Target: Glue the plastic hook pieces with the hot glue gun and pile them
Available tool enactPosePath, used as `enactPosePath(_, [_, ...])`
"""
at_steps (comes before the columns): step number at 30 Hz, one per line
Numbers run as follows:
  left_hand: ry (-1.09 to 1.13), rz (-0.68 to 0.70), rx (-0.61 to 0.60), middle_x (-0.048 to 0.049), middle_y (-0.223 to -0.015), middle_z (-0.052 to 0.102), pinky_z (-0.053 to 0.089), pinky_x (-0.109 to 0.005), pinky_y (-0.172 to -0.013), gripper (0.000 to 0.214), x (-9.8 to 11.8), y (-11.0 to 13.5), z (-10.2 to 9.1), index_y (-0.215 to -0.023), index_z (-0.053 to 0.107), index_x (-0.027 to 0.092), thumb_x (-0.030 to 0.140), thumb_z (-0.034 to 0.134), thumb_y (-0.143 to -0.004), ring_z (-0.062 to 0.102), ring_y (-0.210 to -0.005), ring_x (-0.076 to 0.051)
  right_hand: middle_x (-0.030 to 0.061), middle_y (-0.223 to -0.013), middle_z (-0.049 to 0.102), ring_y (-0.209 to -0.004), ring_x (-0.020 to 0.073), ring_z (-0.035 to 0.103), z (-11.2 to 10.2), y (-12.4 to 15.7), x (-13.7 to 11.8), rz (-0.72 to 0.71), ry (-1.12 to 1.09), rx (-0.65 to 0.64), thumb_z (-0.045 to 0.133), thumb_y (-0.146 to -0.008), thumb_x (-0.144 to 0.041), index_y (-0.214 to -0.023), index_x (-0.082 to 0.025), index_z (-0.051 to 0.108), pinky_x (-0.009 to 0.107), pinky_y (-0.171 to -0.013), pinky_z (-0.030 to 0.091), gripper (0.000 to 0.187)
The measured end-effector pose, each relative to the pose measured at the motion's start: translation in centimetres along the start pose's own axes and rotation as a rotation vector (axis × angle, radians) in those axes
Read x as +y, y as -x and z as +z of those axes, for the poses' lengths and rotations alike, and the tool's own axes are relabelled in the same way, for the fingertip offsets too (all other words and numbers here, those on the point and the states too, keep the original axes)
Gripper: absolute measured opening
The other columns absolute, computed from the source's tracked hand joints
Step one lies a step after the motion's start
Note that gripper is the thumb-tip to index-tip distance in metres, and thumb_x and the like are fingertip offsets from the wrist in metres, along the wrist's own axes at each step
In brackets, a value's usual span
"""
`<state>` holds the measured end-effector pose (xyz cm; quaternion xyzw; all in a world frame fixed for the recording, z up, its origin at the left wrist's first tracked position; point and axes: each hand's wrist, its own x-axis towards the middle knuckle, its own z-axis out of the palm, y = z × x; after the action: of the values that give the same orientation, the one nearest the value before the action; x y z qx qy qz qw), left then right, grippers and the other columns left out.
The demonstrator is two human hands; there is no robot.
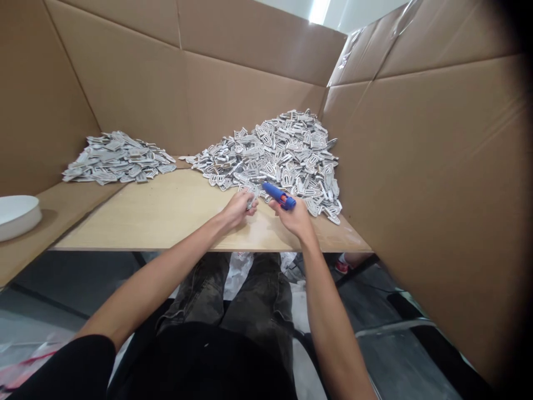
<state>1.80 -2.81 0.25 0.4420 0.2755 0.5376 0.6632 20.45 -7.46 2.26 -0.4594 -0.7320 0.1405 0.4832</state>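
Near the middle of the tabletop, my left hand [240, 208] is closed round a small grey-white plastic piece [251, 195], which is partly covered by the fingers. My right hand [293, 215] grips a blue handheld tool [275, 193] with an orange-red part near its rear end. The tool's front end points to the left, toward the piece, and its tip is hard to make out. Just behind both hands rises a large heap of similar slotted grey-white plastic pieces [287, 150].
A smaller pile of grey-white pieces [119, 158] lies at the back left. On the left ledge stands a round white container [19, 215]. Tall cardboard walls [250, 66] enclose the back and sides of the wooden tabletop [137, 216]. A red shoe [342, 266] shows below the right edge.
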Motion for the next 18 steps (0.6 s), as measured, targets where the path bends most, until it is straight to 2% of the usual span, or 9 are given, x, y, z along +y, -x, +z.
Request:
enactPosePath(4, [-0.025, 0.041, -0.049, 0.0045, -0.067, 0.053, 0.03, -0.021, -0.052, 0.022, 0.8, 0.7, 0.6, -0.094, 0.044, 0.022, 0.016, 0.06, -0.081, 0.047, -0.052, -0.009, 0.0036, -0.064, 0.064, -0.059, 0.0183, 0.059, 0.1, 0.2, 0.3, 0.09, -0.072, -0.048, 0.068, -0.087, -0.07, -0.073, -0.02, 0.063, 0.03, -0.058, 0.046, 0.052])
enactPosePath(11, [-0.013, 0.1, -0.115, 0.0016, -0.073, 0.057, 0.035, -0.024, -0.059, 0.028, 1.0, 1.1, 0.9, -0.09, 0.047, 0.019, 0.007, 0.059, -0.068, 0.053, -0.06, -0.01, 0.0039, -0.06, 0.065, -0.055, 0.0171, 0.057, 0.7, 0.0, 0.6, 0.082, -0.065, -0.058, 0.069, -0.085, -0.071, -0.069, -0.021, 0.062, 0.029, -0.055, 0.044, 0.053])
enactPosePath(18, [0.011, 0.103, -0.15, 0.0028, -0.072, 0.055, 0.032, -0.025, -0.058, 0.033, 0.7, 0.9, 0.9, -0.091, 0.044, 0.021, 0.004, 0.057, -0.066, 0.051, -0.06, -0.01, 0.0011, -0.054, 0.058, -0.052, 0.0168, 0.051, 0.7, -0.1, 0.8, 0.052, -0.024, -0.037, 0.069, -0.084, -0.073, -0.064, -0.024, 0.056, 0.03, -0.052, 0.04, 0.054])
